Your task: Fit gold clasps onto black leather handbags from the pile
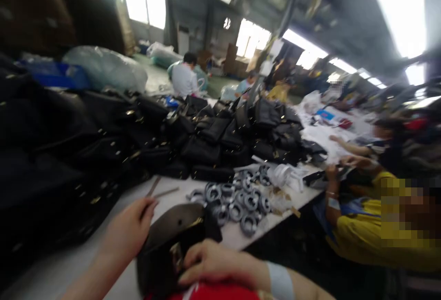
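Observation:
My left hand [127,232] is closed around the left edge of a black leather bag [172,240] that rests at the near edge of the white table [62,268]. My right hand [215,263] lies on the bag's front by its metal clasp [176,255], fingers curled over it. Something red [213,292] shows just below my right hand.
A big heap of black bags [206,139] covers the table's left and back. Several grey tape rolls [237,199] and metal tweezers [161,190] lie beyond the bag. A person in yellow [372,235] works at the right; others sit farther back.

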A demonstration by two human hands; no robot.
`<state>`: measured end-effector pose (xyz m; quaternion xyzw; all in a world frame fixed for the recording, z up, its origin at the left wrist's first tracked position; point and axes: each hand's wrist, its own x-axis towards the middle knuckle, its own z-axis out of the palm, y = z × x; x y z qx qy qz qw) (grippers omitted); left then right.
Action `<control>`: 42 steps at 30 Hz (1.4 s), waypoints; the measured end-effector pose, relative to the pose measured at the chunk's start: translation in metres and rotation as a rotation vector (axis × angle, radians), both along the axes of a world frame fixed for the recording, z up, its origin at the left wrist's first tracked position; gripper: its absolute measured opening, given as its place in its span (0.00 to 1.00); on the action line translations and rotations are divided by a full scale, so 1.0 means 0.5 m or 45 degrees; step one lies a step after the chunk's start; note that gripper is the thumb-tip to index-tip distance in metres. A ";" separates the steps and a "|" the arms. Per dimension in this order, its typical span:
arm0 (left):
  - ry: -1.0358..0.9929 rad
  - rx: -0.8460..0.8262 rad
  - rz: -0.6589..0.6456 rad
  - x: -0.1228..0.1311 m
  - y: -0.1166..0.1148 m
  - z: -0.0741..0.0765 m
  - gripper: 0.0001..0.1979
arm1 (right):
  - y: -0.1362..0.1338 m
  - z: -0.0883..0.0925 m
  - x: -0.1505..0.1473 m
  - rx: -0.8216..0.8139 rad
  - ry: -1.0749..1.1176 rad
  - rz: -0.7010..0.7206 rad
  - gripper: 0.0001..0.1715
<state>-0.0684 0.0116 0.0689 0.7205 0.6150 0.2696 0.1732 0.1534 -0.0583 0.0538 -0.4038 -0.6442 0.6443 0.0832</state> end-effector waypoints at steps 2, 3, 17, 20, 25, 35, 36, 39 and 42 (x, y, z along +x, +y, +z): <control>-0.077 -0.074 -0.015 -0.010 -0.022 -0.021 0.13 | -0.006 -0.046 -0.007 -0.074 0.056 -0.067 0.16; -0.140 -0.093 -0.037 -0.012 -0.026 -0.031 0.14 | -0.008 -0.065 -0.010 -0.024 0.082 -0.129 0.18; -0.717 -0.685 -0.298 -0.009 -0.098 -0.057 0.09 | -0.017 -0.068 -0.013 0.077 0.152 -0.084 0.17; -0.653 -0.656 -0.448 0.000 -0.094 -0.045 0.10 | -0.018 -0.069 -0.017 0.104 0.154 -0.063 0.14; -0.299 -0.610 -0.688 0.008 -0.076 -0.020 0.08 | -0.020 -0.066 -0.018 0.140 0.146 -0.043 0.11; 0.366 -0.496 -1.263 0.016 -0.043 0.038 0.05 | -0.038 -0.064 -0.019 0.230 0.148 0.032 0.07; 0.424 -0.508 -1.258 0.018 -0.045 0.042 0.06 | -0.040 -0.066 -0.019 0.232 0.155 0.037 0.07; 0.535 -0.516 -1.159 0.019 -0.058 0.046 0.07 | -0.045 -0.070 -0.017 0.241 0.173 0.041 0.07; 0.631 -0.448 -0.998 0.013 -0.064 0.041 0.09 | -0.048 -0.071 -0.014 0.252 0.160 0.026 0.07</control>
